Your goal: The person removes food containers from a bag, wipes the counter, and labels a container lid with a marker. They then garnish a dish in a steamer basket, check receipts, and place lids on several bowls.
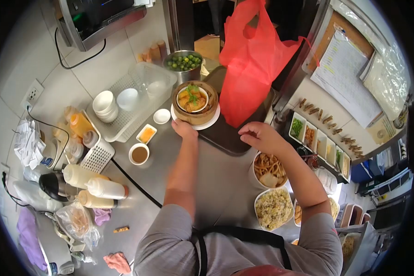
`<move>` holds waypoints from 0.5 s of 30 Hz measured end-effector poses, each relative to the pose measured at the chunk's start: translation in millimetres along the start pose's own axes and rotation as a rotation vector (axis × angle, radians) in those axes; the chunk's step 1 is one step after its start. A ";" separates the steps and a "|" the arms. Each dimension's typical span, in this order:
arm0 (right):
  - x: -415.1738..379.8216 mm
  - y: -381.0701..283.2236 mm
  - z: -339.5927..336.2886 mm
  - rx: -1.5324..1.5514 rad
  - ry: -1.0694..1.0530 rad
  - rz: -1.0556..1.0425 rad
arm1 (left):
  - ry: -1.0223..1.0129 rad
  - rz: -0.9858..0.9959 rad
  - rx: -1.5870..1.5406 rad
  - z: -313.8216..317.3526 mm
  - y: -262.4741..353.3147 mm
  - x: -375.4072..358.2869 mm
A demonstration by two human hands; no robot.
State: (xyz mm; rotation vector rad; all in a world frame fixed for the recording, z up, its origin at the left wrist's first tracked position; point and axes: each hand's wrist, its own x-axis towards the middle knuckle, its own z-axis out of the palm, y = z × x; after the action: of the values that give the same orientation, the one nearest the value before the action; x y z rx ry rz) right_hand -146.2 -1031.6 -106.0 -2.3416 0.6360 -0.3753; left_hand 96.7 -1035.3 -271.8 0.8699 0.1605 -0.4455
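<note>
My left hand (pixel 185 129) grips the near edge of a white plate (pixel 211 123). On that plate stands a round bamboo steamer (pixel 198 118), with a bowl of orange-brown food (pixel 192 100) topped with green herbs inside it. The plate is at the left edge of a dark tray (pixel 223 142). A red plastic bag (pixel 246 76) stands upright on the tray, its handles up. My right hand (pixel 258 137) is over the tray's near right corner, just below the bag and apart from it. Its fingers are loosely bent, with nothing visible in them.
Left of the plate are a small white dish (pixel 161 116), a sauce dish (pixel 146 134) and a cup of brown sauce (pixel 139 154). A pot of green limes (pixel 184 62) stands behind. Noodles (pixel 269 169) and fried rice (pixel 273 209) sit at right; squeeze bottles (pixel 106 188) lie left.
</note>
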 end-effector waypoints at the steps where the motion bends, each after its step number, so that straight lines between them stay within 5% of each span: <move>1: 3.9 0.7 -0.4 -0.003 -0.016 -0.005 | 0.061 0.024 0.016 5.1 -6.0 0.8; 8: 14.8 10.0 1.3 -0.038 -0.091 -0.035 | 0.274 0.017 -0.059 32.2 -35.8 8.3; 10: 16.4 16.5 4.0 -0.099 -0.056 -0.148 | -0.110 -0.070 -0.741 17.1 -50.8 19.0; 11: 15.6 11.4 -0.3 -0.078 -0.091 -0.113 | 0.046 0.174 -0.280 29.7 -46.5 10.4; 12: 9.8 7.6 -2.5 -0.051 -0.129 -0.060 | 0.141 0.146 -0.316 29.0 -59.5 21.9; 15: 6.6 12.6 -1.5 -0.048 -0.182 0.052 | -0.050 0.385 0.436 25.6 -62.7 14.2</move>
State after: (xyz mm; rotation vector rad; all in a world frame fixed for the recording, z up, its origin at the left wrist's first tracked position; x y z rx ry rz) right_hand -145.6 -1044.2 -112.8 -2.3662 0.6220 -0.1233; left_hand 80.7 -1094.5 -303.9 1.2850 -0.1567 -0.1391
